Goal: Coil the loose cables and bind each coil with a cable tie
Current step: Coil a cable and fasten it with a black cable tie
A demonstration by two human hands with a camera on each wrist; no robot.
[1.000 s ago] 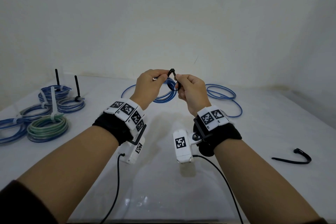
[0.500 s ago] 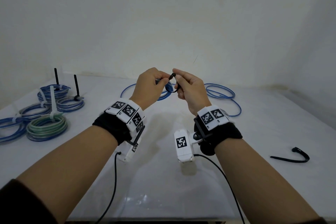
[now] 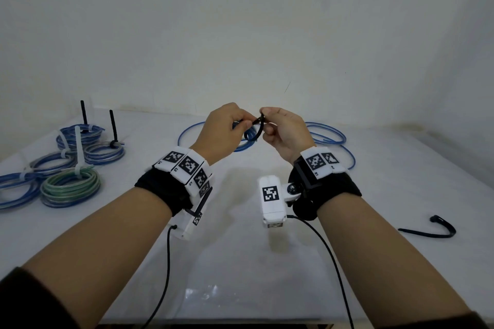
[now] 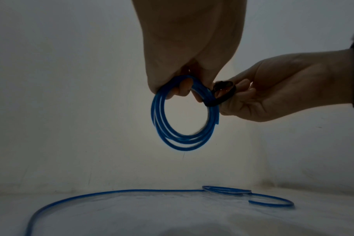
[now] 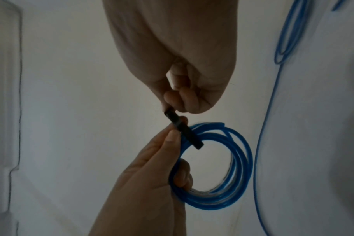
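Observation:
I hold a small blue cable coil [image 4: 184, 135] [image 5: 232, 175] in the air above the white table [image 3: 240, 262]. My left hand [image 3: 230, 128] grips the top of the coil, one finger through the ring [image 4: 185, 89]. A black cable tie [image 3: 258, 128] [image 5: 184, 129] [image 4: 224, 94] is looped round the coil's strands. My right hand [image 3: 280, 131] pinches the tie's end [image 5: 170, 111], and my left fingertips [image 5: 172, 135] also touch the tie. In the head view the hands hide most of the coil.
A loose blue cable [image 3: 328, 136] [image 4: 131, 190] lies on the table behind the hands. Several bound coils [image 3: 70, 187] lie at the left, two with black tie tails [image 3: 113, 125] sticking up. A spare black tie [image 3: 430, 231] lies at the right.
The tie's loop has turned between my fingertips; my right hand shifted its pinch to the tie's end and both hands stayed raised in about the same place.

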